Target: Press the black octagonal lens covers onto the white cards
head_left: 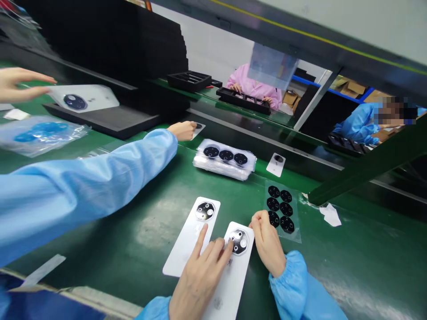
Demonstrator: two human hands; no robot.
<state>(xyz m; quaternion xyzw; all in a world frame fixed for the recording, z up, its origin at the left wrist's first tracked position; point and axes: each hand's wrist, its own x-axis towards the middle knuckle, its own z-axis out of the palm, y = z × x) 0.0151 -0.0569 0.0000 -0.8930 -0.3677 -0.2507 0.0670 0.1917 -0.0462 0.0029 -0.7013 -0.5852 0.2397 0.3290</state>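
Observation:
Two white phone back covers lie on the green table. My left hand rests over the right cover, fingers spread, one fingertip at its round silver camera ring; the index finger reaches onto the left cover. Beside the right cover's upper corner is my right hand, its fingers pinched together; what they hold, if anything, is hidden. Just behind it lies a clear sheet with several black round stickers, partly covered by the hand.
A stack of sticker sheets lies further back, with a white cover to its right. A co-worker's sleeved arm reaches in from the left. Another hand holds a cover over a black tray. A green post slants at right.

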